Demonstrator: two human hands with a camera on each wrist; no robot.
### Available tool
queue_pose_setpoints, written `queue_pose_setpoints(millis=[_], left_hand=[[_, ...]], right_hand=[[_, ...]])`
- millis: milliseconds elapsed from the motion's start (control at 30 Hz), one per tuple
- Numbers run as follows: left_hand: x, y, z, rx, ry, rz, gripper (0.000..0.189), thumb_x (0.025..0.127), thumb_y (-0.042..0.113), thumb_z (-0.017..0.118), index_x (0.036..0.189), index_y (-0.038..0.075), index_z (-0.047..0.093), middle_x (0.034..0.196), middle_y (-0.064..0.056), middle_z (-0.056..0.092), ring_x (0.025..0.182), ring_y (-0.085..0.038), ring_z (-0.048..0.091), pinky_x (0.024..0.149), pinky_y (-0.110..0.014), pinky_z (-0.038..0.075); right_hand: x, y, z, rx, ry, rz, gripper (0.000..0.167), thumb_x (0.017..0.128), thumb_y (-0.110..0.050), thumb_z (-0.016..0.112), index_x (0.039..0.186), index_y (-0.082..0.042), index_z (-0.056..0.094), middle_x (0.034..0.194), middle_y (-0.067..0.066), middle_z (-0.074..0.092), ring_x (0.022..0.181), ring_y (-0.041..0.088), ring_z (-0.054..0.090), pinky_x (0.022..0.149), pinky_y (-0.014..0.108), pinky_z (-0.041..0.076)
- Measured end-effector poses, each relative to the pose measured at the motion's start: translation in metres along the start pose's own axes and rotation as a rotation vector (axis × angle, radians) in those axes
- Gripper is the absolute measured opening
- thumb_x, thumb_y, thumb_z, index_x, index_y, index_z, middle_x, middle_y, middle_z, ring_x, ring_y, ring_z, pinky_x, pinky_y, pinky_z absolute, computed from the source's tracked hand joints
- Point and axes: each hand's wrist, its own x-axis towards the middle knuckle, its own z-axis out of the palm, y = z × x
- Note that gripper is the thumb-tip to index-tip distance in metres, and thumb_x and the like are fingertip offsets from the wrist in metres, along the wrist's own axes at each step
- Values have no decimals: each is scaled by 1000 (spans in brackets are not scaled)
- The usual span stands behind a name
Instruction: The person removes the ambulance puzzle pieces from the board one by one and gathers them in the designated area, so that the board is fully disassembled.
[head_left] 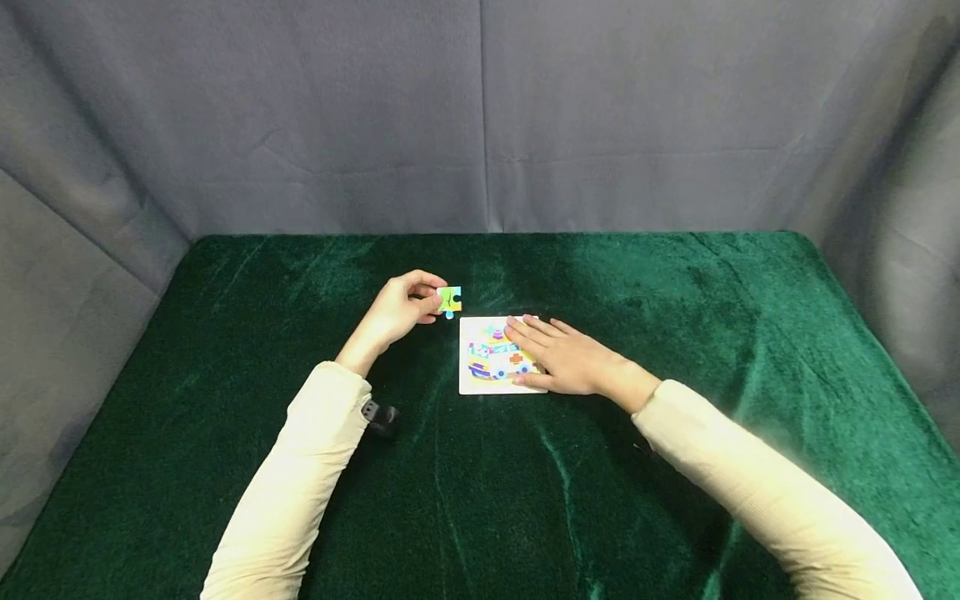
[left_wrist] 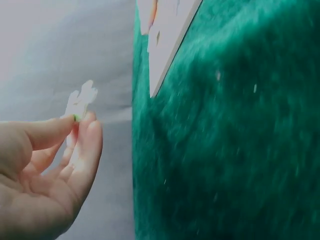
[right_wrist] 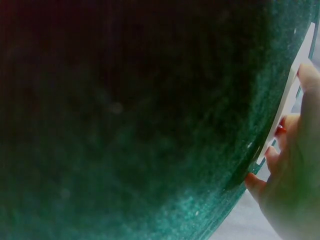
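Left hand (head_left: 401, 307) pinches while right hand (head_left: 568, 358) lies flat.

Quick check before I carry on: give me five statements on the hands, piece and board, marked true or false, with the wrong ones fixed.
1. The left hand pinches the piece. True.
2. The right hand is on the board. True.
3. The piece is set into the board. False: it is held apart from it.
4. The right hand is balled into a fist. False: its fingers are extended.
5. The board lies on green cloth. True.
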Motion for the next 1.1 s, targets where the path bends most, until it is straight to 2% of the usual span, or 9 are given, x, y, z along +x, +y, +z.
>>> queue_pose_setpoints(millis=[200, 333, 633, 833, 1100], left_hand=[[-5, -6, -21, -32, 89, 2, 31, 96, 4, 52, 125, -4, 55, 108, -20, 60, 83, -13, 64, 67, -16, 52], [-12, -12, -36, -16, 130, -18, 32, 97, 6, 51, 127, -3, 54, 111, -18, 58, 79, -4, 62, 67, -14, 51], [-29, -33, -68, 25, 196, -60, 35, 98, 10, 49, 131, -3, 53, 119, -19, 55, 79, 3, 57, 71, -12, 51], [-40, -46, -86, 37, 223, -90, 37, 97, 3, 47, 132, -9, 49, 118, -20, 53, 75, 9, 54, 69, -8, 49], [-47, -62, -105, 76, 219, -130, 42, 93, -3, 50, 134, -11, 44, 120, -21, 51, 74, 12, 50, 68, -7, 48]], right_hand=[[0, 1, 1, 0, -3, -1, 73, 97, -51, 42, 154, -13, 14, 162, 4, 13, 149, 26, 14, 119, 51, 16], [1, 0, 0, 3, -6, 0, 74, 97, -51, 42, 154, -14, 12, 162, 4, 12, 150, 25, 12, 119, 51, 15], [1, 0, 1, -11, -12, 7, 74, 98, -52, 40, 154, -14, 12, 162, 3, 11, 150, 25, 12, 120, 50, 15], [1, 1, 2, -10, -8, 3, 73, 98, -51, 41, 154, -13, 13, 162, 4, 12, 150, 25, 12, 119, 50, 15], [1, 0, 1, -2, -10, 4, 73, 98, -51, 41, 154, -13, 13, 162, 4, 12, 150, 24, 12, 119, 50, 15]])
